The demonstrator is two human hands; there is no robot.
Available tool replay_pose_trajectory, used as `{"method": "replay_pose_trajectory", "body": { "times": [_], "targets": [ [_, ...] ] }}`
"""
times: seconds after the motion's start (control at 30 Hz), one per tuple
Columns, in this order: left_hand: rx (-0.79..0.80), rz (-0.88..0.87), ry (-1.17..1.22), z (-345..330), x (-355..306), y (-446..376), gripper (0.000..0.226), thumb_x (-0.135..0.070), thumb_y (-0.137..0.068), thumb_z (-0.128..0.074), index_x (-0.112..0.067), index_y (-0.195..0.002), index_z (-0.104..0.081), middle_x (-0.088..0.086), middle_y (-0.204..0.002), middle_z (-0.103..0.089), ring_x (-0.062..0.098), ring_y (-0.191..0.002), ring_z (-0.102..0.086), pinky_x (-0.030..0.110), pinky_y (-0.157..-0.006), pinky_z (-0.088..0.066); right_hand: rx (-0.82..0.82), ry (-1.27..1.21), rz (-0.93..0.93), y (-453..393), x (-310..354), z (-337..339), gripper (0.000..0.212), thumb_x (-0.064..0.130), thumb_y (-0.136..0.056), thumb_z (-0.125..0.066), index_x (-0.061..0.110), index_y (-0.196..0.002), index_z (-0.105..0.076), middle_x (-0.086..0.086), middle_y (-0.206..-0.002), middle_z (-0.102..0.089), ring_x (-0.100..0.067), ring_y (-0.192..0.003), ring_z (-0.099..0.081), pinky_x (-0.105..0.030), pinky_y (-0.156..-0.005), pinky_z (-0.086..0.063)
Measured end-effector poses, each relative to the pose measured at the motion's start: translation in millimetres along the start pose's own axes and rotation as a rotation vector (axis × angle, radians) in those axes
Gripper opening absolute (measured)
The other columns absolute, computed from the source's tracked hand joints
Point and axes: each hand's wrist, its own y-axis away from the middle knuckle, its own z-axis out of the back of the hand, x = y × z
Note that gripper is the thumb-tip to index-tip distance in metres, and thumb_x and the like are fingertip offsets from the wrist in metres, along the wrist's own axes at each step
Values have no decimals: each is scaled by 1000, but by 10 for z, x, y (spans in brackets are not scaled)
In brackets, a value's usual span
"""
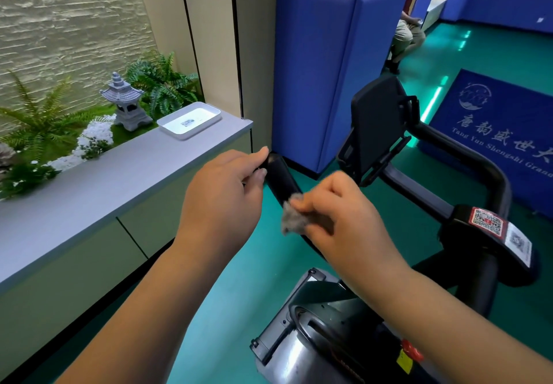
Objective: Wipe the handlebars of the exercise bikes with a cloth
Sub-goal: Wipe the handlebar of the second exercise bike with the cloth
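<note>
One exercise bike [374,309] fills the lower right of your view, standing on a teal floor [233,309] beside a long grey counter [98,192] that runs along your left. Blue padding [311,78] wraps the pillar ahead, and a blue mat [490,132] with white lettering lies on the floor beyond the bike. On the counter's far end sits a shallow white tray [189,120], with ferns and a small stone lantern [124,102] behind it. The bike's black console holder [377,126] stands just right of your hands, close against the bar you are working on. Your left hand [221,201] pinches the tip of the left handlebar [279,177] between thumb and fingers. Your right hand [344,219] is closed around a small grey cloth [292,217], pressing it onto that same handlebar just below the left hand. A person sits far off by the wall [407,36].
</note>
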Motion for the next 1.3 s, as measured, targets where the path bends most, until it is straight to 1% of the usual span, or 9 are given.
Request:
{"method": "replay_pose_trajectory", "body": {
  "times": [0.07,0.23,0.47,0.7,0.8,0.9,1.03,1.17,1.3],
  "targets": [
    [19,-2,-19,1,1,26,34,-18,-92,-56,-22,-126,-61,-9,-106,-63,0,-89,-46,5,-71,-32,39,58,-51,175,-35,76,21,4,-79,-74,17,-95,-72,6,-93,-53,-8,-92,-59,-28,-81,-53],
    [18,-78,-80,-9,-49,151,41,-18,-89,-62,-23,-129,-58,-5,-122,-57,19,-109,-51,21,-90,-32,-28,-84,-155,-18,18,102,19,-4,-75,-75,8,-90,-74,4,-90,-52,3,-83,-58,-2,-72,-44],
    [20,-153,-126,-36,-81,253,40,-13,-84,-67,-19,-124,-63,2,-129,-55,28,-104,-51,27,-90,-33,111,-88,-196,210,-53,263,25,-1,-74,-77,19,-89,-75,5,-89,-57,-3,-87,-62,-13,-84,-49],
    [11,-123,-82,40,-153,302,34,-16,-87,-63,-16,-122,-64,-4,-127,-57,20,-109,-51,10,-94,-25,-79,-129,-215,198,49,242,25,3,-77,-75,21,-95,-74,8,-92,-62,-2,-88,-60,-9,-76,-46],
    [-5,-27,104,167,-260,382,31,-36,-87,-57,-26,-115,-66,-21,-106,-62,1,-94,-57,3,-82,-37,-192,-320,-251,112,205,177,25,9,-73,-80,27,-86,-67,8,-88,-66,-5,-83,-64,-14,-70,-51],
    [76,165,395,261,-345,469,42,-58,-70,-55,-39,-106,-66,-30,-90,-67,-8,-84,-61,3,-69,-42,-264,-483,-285,102,337,72,29,11,-69,-83,25,-80,-60,5,-79,-67,-5,-68,-63,-15,-59,-48],
    [200,312,786,262,-356,558,31,-47,-65,-66,-34,-92,-75,-10,-90,-74,4,-85,-68,18,-74,-52,-199,-629,-323,143,418,-97,24,8,-75,-78,24,-83,-62,-5,-81,-66,-14,-63,-61,-25,-55,-47],
    [34,472,866,207,-268,636,27,-39,-73,-66,-21,-92,-73,2,-87,-74,22,-87,-70,43,-86,-55,-41,-532,-183,129,402,-148,22,-2,-79,-71,15,-93,-70,-1,-97,-66,-12,-90,-66,-26,-81,-53],
    [-121,616,766,70,-120,580,9,-30,-86,-64,-22,-88,-66,1,-85,-72,21,-84,-69,46,-80,-56,-78,-361,-129,12,258,-51,34,-2,-83,-65,22,-105,-71,10,-102,-66,-7,-100,-64,-20,-91,-50]
  ]
}}
